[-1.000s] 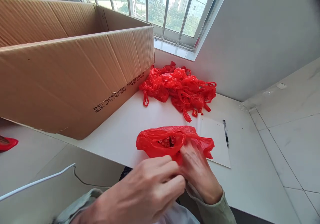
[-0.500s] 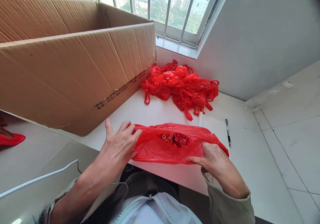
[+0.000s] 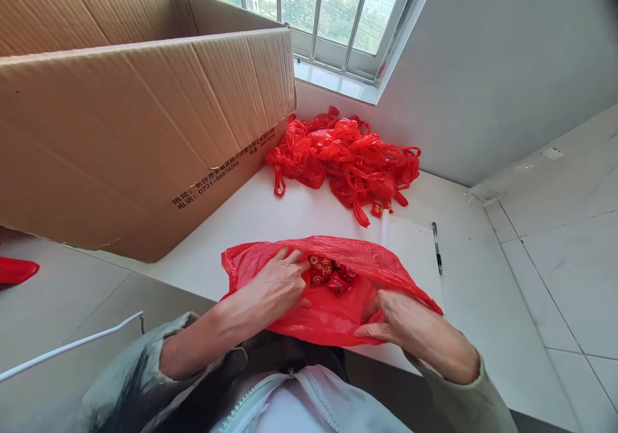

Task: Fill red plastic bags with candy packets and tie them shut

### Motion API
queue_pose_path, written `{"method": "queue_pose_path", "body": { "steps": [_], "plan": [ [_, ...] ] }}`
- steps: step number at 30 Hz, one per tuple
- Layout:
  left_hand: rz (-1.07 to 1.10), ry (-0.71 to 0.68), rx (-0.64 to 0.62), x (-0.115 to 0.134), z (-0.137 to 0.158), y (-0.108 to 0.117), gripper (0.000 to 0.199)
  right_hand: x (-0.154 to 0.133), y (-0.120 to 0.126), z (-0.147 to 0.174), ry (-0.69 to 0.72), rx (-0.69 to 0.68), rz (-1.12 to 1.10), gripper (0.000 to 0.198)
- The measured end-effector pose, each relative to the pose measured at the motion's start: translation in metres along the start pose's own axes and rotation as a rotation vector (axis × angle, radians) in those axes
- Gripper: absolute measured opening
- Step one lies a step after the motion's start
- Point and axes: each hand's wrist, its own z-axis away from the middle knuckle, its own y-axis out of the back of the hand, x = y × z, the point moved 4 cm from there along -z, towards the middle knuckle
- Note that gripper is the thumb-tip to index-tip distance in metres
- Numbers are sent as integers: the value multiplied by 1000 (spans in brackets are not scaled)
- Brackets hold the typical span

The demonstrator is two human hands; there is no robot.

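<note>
A red plastic bag (image 3: pixel 313 320) lies spread at the table's near edge with its mouth open towards me. Small red wrapped packets (image 3: pixel 321 270) with gold and white print sit inside it. My left hand (image 3: pixel 280 285) reaches through the mouth from the left, fingers extended beside the packets; whether they touch them I cannot tell. At the right side of the mouth, my right hand (image 3: pixel 398 317) grips the bag, its thumb near the front rim and its other fingers partly hidden in the plastic.
A large open cardboard box (image 3: pixel 145 143) stands at the left. Behind the bag is a heap of knotted red plastic bags (image 3: pixel 342 156). A pen (image 3: pixel 437 248) lies at the right on the white table (image 3: pixel 463 278). A barred window (image 3: pixel 333 15) is at the back.
My left hand has let go of the bag's left rim and moved right, into the mouth. The bag opens wider and more packets show. My right hand stays at the right side.
</note>
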Motion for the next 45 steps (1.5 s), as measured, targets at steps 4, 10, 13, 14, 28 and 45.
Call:
{"method": "queue_pose_path", "body": {
  "steps": [4,10,13,14,28,45],
  "plan": [
    [-9,9,-73,-7,-2,0,38,17,5,1,-152,-115,-47,36],
    [38,128,-63,-10,-16,-3,14,24,14,-9,7,108,-98,38],
    [128,185,-35,-16,-21,-7,37,24,18,-19,57,229,-192,46],
    [144,200,-17,-19,-23,-9,48,24,20,-23,55,312,-217,49],
    [145,310,39,-16,-20,-22,20,25,-22,-46,-95,444,-40,45],
    [595,502,196,-37,4,-10,13,26,-23,-20,-101,474,-2,38]
  ]
}}
